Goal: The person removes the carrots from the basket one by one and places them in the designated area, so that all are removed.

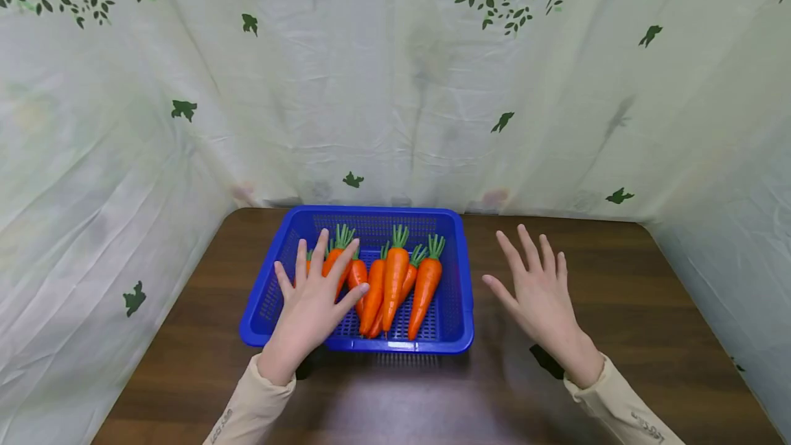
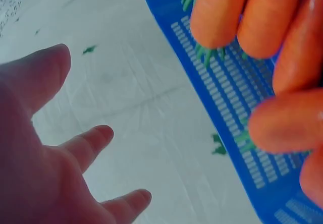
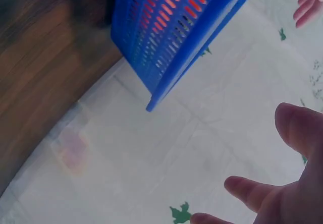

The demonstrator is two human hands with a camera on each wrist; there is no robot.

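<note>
A blue plastic basket (image 1: 460, 280) with perforated walls holds several orange carrots (image 1: 395, 280) with short green tops, most lying with their tops toward the far side. Over the basket's left part my left hand (image 1: 312, 307) is spread with straight fingers, holding nothing and hiding some of the carrots. In the left wrist view its fingers are apart from the carrots (image 2: 287, 120). To the right of the basket, my right hand (image 1: 544, 297) hovers with fingers spread and nothing in it. The right wrist view shows the basket's outer side wall (image 3: 156, 42) away from the fingertips.
The basket stands on a dark brown wooden table (image 1: 618, 307), near its back edge. A pale curtain (image 1: 395, 108) printed with green leaves hangs behind the table and along both sides. Dark straps show under both wrists.
</note>
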